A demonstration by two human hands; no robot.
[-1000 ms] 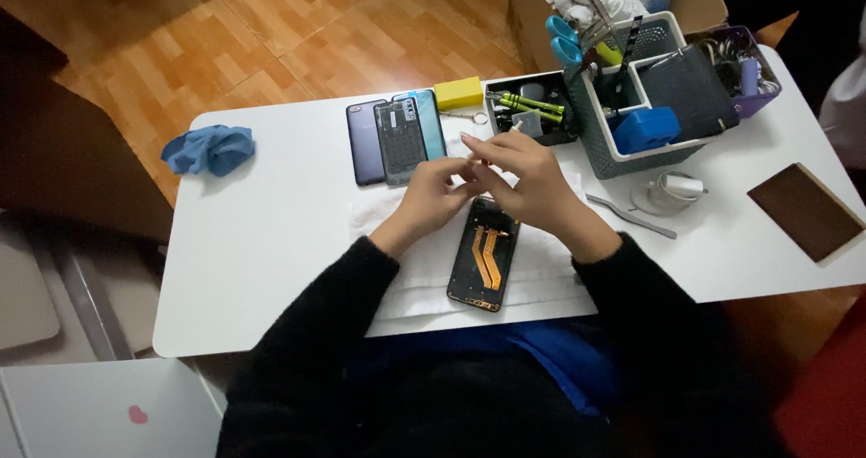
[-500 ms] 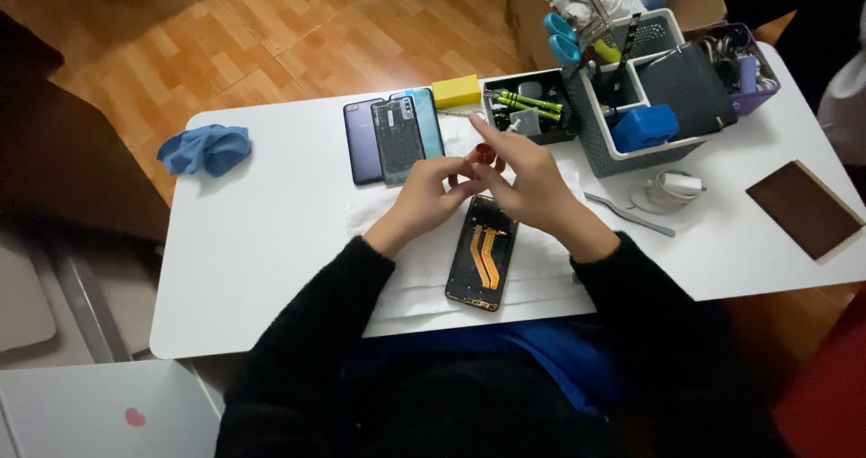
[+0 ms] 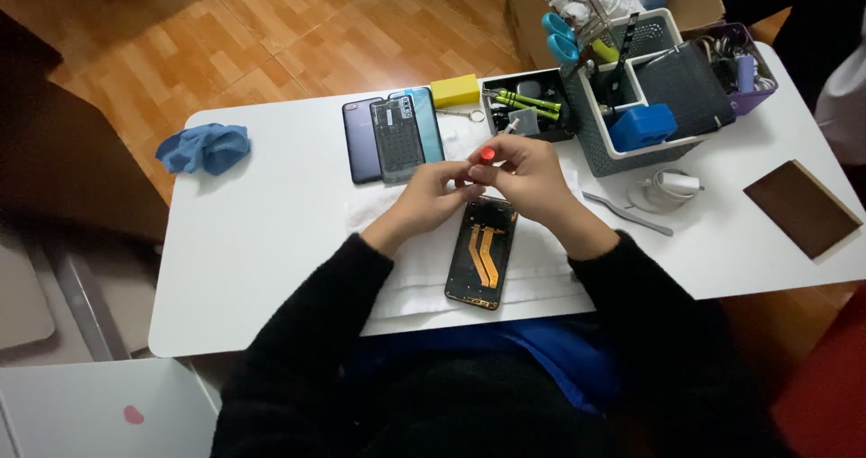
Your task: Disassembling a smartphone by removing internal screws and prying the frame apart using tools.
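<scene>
While our two hands — left hand, right hand — pinch one red-tipped tool together, one opened phone lies below — three back covers on the bench.

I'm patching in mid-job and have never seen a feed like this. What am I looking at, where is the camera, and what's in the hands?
There is no machine here: a person in black sleeves works with bare hands. The one camera sits on that person's head and looks down, so the arms come in from the bottom. The left hand and right hand meet above an opened phone showing orange ribbon cables, lying on a white cloth on the white table. Together they pinch a small red-tipped tool; its exact kind is too small to tell. Nearby lie phone back covers, a blue rag, a yellow block, a grey organiser of tools, tweezers and a brown notebook.
</scene>
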